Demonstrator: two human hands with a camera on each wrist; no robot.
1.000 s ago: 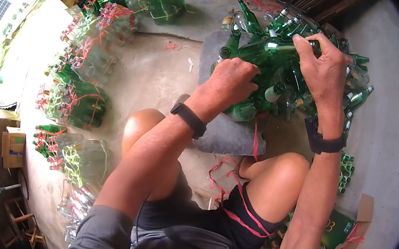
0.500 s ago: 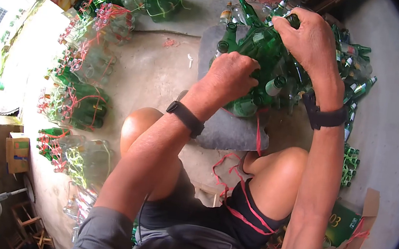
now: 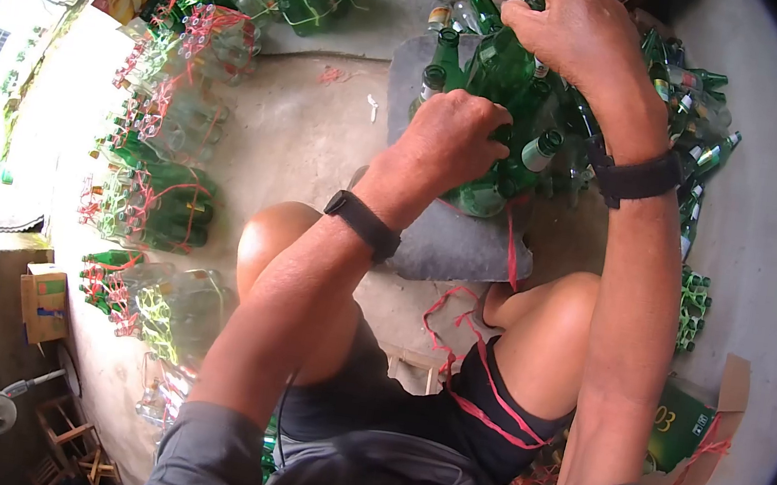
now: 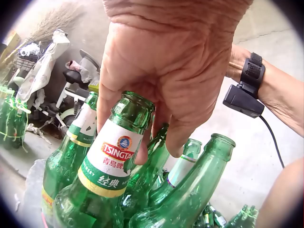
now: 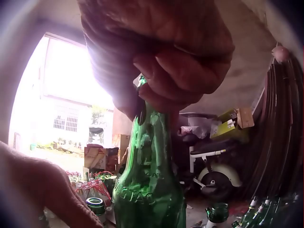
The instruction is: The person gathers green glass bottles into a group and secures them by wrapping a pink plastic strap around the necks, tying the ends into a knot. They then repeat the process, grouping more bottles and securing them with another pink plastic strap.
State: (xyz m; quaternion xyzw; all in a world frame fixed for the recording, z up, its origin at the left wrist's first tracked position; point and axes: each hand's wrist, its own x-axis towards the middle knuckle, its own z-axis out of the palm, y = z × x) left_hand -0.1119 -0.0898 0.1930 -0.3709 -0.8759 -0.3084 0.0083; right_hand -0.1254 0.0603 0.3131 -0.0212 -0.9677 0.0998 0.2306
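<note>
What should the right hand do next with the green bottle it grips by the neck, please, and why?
Probably lower it upright among the standing bottles, beside the Tsingtao bottle. The right hand grips the green bottle by its neck, raised above them, while the left hand holds the Tsingtao bottle's neck on the grey slab.

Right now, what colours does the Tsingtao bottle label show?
White label with red logo above a green band, on a green bottle; clearest in left wrist view.

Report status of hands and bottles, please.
Left hand grips labelled bottle at neck. Right hand holds green bottle by neck, upright. Loose bottles crowd close around.
</note>
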